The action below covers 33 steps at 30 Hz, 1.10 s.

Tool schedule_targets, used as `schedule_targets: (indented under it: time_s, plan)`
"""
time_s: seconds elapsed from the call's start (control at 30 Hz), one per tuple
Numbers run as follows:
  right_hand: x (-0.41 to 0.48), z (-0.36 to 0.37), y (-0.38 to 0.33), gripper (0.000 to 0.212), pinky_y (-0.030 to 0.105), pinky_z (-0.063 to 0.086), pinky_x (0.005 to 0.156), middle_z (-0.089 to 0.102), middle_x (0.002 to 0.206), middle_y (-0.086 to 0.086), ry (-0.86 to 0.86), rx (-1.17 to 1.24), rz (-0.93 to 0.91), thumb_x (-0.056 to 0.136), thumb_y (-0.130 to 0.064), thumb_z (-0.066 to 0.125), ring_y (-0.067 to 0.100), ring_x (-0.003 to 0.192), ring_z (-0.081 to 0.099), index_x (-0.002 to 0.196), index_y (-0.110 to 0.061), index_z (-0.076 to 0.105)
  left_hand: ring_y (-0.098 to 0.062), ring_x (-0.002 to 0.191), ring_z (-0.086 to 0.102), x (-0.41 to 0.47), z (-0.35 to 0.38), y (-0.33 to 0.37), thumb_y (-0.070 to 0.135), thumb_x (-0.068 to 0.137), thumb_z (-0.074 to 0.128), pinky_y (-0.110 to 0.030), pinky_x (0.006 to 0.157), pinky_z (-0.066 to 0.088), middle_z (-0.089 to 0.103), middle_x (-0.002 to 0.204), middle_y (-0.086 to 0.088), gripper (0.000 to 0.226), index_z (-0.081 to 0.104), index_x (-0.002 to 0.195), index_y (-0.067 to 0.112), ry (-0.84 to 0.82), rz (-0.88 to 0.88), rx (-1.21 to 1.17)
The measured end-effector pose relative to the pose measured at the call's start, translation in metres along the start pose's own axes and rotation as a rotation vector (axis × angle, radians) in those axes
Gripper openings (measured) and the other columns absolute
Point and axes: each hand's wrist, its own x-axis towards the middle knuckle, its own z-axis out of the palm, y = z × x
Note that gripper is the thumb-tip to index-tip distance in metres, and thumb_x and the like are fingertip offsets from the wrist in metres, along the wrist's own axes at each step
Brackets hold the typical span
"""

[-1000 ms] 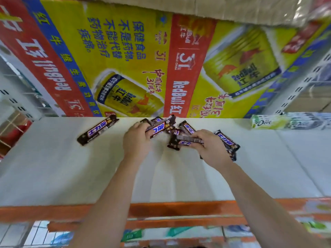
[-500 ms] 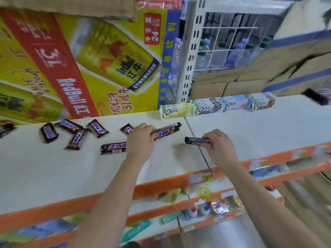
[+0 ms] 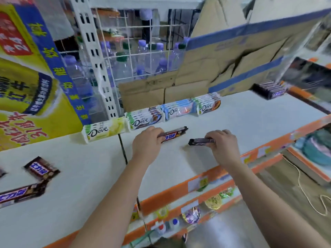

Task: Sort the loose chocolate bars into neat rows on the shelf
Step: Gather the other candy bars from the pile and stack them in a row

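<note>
Holding one chocolate bar in each hand, low over the white shelf (image 3: 250, 122). Left hand (image 3: 146, 142) has its grip clamped on a long bar (image 3: 174, 134), fingers curled over the near end, just in front of the Dove row (image 3: 150, 119). Right hand (image 3: 223, 145) pinches a darker bar (image 3: 200, 141) by one end, near the first. More loose bars (image 3: 42, 168) lie well off to the left, and a neat stack (image 3: 270, 90) sits far right.
</note>
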Motion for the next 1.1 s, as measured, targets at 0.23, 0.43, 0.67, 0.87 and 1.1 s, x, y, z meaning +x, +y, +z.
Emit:
schedule_targets:
  time_s: [0.23,0.43,0.67,0.87,1.1]
  plan:
    - [0.047,-0.012,0.097,0.019,0.038,0.036,0.069,0.068,0.086,-0.001,0.027,-0.047,0.127,0.075,-0.009,0.071,0.033,0.087,0.055,0.090,-0.019,0.067,-0.021,0.101,0.056,0.082,0.059,0.072,0.033,0.091,0.054,-0.033,0.074,0.045,0.064,0.105,0.003,0.017,0.064,0.102,0.027,-0.039,0.080,-0.044]
    - [0.076,-0.023,0.168,0.018,0.038,0.041,0.068,0.068,0.085,-0.002,0.025,-0.076,0.154,0.074,-0.011,0.072,0.033,0.084,0.056,0.088,-0.022,0.066,-0.021,0.097,0.057,0.132,0.095,0.122,0.033,0.087,0.059,-0.034,0.072,0.044,0.065,0.101,0.003,0.016,0.066,0.098,0.023,-0.076,0.154,-0.077]
    - [0.106,-0.027,0.244,0.018,0.040,0.045,0.069,0.065,0.087,0.001,0.089,-0.067,0.180,0.074,-0.009,0.072,0.034,0.082,0.057,0.087,-0.021,0.068,-0.020,0.095,0.058,0.167,0.132,0.173,0.036,0.090,0.054,-0.034,0.069,0.046,0.063,0.102,0.004,0.020,0.064,0.104,0.025,-0.079,0.160,-0.041]
    - [0.166,-0.039,0.309,0.012,0.036,0.043,0.065,0.067,0.077,0.003,0.059,-0.072,0.057,0.074,-0.012,0.074,0.033,0.081,0.049,0.084,-0.018,0.072,-0.019,0.098,0.057,0.190,0.172,0.220,0.037,0.091,0.053,-0.033,0.071,0.044,0.063,0.104,0.007,0.017,0.062,0.102,0.027,-0.043,0.054,0.032]
    - [0.250,-0.032,0.356,0.021,0.036,0.046,0.063,0.068,0.088,0.006,-0.063,-0.027,-0.158,0.083,-0.004,0.057,0.033,0.091,0.048,0.095,-0.014,0.071,-0.020,0.091,0.056,0.195,0.205,0.266,0.029,0.090,0.056,-0.035,0.073,0.043,0.061,0.096,0.004,0.012,0.063,0.097,0.023,0.006,-0.122,0.046]
